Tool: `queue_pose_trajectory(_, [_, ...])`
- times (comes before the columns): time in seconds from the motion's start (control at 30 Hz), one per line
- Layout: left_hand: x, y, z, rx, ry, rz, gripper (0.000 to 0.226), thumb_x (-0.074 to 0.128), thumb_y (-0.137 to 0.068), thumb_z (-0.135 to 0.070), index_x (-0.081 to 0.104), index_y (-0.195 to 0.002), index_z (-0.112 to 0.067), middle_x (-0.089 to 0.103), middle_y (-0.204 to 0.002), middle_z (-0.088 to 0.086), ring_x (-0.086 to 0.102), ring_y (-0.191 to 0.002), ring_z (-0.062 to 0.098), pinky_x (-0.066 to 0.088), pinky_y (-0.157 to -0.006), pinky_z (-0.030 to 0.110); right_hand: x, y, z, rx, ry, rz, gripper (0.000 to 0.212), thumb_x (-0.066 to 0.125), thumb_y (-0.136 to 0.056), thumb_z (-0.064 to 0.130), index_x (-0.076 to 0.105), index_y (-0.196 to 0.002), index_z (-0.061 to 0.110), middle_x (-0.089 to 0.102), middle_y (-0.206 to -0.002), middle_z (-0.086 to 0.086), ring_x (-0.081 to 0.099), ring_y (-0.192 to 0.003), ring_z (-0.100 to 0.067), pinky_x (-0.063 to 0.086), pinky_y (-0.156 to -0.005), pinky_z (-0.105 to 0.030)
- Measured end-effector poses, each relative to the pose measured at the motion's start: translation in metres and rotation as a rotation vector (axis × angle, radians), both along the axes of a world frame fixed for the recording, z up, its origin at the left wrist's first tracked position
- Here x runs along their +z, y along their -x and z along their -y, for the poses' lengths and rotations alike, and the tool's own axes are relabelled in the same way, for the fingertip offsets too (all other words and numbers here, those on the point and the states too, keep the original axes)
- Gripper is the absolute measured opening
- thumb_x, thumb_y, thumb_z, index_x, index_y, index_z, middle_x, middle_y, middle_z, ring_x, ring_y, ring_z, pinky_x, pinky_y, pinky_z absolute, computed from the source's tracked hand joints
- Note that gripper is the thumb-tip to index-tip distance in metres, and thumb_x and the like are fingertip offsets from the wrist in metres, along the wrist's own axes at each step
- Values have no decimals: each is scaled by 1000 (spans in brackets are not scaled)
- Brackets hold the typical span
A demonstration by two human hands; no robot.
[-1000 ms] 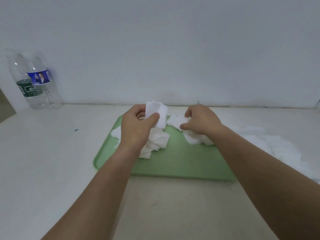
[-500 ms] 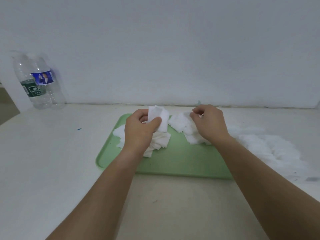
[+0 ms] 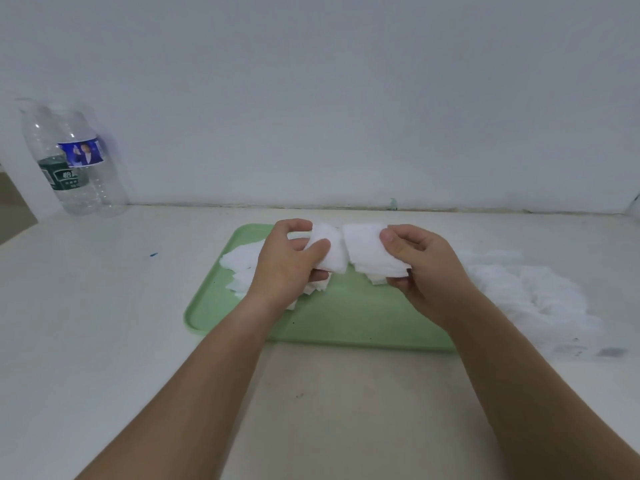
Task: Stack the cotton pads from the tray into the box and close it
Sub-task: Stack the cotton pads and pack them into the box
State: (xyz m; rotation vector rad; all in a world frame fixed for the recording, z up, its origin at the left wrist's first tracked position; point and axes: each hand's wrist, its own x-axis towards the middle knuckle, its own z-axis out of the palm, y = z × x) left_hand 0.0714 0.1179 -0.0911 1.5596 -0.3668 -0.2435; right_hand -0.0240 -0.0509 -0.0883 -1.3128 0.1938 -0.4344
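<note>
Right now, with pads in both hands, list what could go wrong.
The right hand pinches its stack by one edge, and the fanned lower pads could slip onto the tray. The left hand presses its thumb into its bundle and may crease it. No box is in view, so stacking could stall.

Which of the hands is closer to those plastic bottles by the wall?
Left. The left hand, gripping cotton pads over the green tray, sits right of the bottles; the right hand, holding another stack, is even farther right.

White table (image 3: 104,341) w/ green tray (image 3: 346,317), bottles (image 3: 74,161), loose pads (image 3: 530,299).
</note>
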Motion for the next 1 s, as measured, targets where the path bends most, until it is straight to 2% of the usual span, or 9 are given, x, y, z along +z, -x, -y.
queue_pose_trajectory(0.1, [1, 1, 1, -178, -65, 28, 25, 68, -94, -11, 67, -119, -10, 77, -93, 3, 71, -70, 11, 59, -63, 24, 2, 3, 6, 120, 161, -25, 10, 72, -76, 25, 76, -75, 15, 63, -74, -11, 51, -60, -21, 38, -48, -25])
queue_pose_trajectory(0.17, [2, 2, 0, -280, -106, 51, 18, 68, -93, -8, 74, -110, -8, 76, -84, 2, 69, -70, 11, 57, -63, 23, 3, 4, 9, 141, 238, -53, 10, 74, -74, 24, 75, -73, 14, 63, -72, -13, 51, -59, -22, 37, -49, -25])
queue_pose_trajectory(0.27, [1, 6, 1, -358, -120, 51, 16, 66, -94, -9, 76, -107, -8, 76, -86, 8, 71, -76, 14, 60, -71, 30, 3, 6, 12, 134, 350, -77, 10, 76, -81, 17, 73, -78, 8, 64, -69, -12, 52, -55, -18, 38, -45, -23])
queue_pose_trajectory(0.37, [0, 9, 1, -409, -124, 58, 16, 64, -97, -13, 77, -106, -12, 78, -94, 11, 73, -85, 19, 62, -78, 35, 2, 8, 11, 133, 441, -102, 9, 74, -86, 11, 73, -80, 5, 63, -71, -18, 50, -57, -21, 38, -44, -22])
queue_pose_trajectory(0.7, [0, 10, 1, -421, -179, 86, 17, 62, -99, -19, 78, -100, -16, 78, -92, 6, 74, -85, 17, 62, -77, 32, 1, 5, 13, 59, 545, -168, 18, 80, -82, 17, 73, -82, 0, 64, -65, -14, 52, -58, -26, 41, -43, -23])
queue_pose_trajectory(0.83, [0, 10, 3, -404, -201, 61, 38, 53, -103, -34, 75, -98, -4, 74, -97, 15, 73, -88, 23, 63, -76, 35, -2, 3, 13, 21, 575, -192, 21, 83, -80, 17, 73, -81, -1, 63, -60, -8, 54, -55, -23, 42, -43, -24])
queue_pose_trajectory(0.9, [0, 11, 2, -425, -198, 82, 28, 62, -99, -33, 77, -99, -9, 76, -95, 7, 74, -89, 19, 61, -74, 31, -2, 3, 12, 15, 575, -190, 22, 82, -81, 18, 72, -83, -1, 64, -61, -8, 55, -54, -21, 43, -44, -24])
queue_pose_trajectory(1.0, [-3, 10, 1, -403, -173, 102, 12, 71, -93, -15, 76, -104, -11, 78, -93, 7, 75, -88, 16, 61, -74, 29, -1, 4, 11, 33, 496, -177, 21, 81, -82, 17, 73, -90, -1, 71, -73, -13, 66, -64, -22, 54, -54, -27])
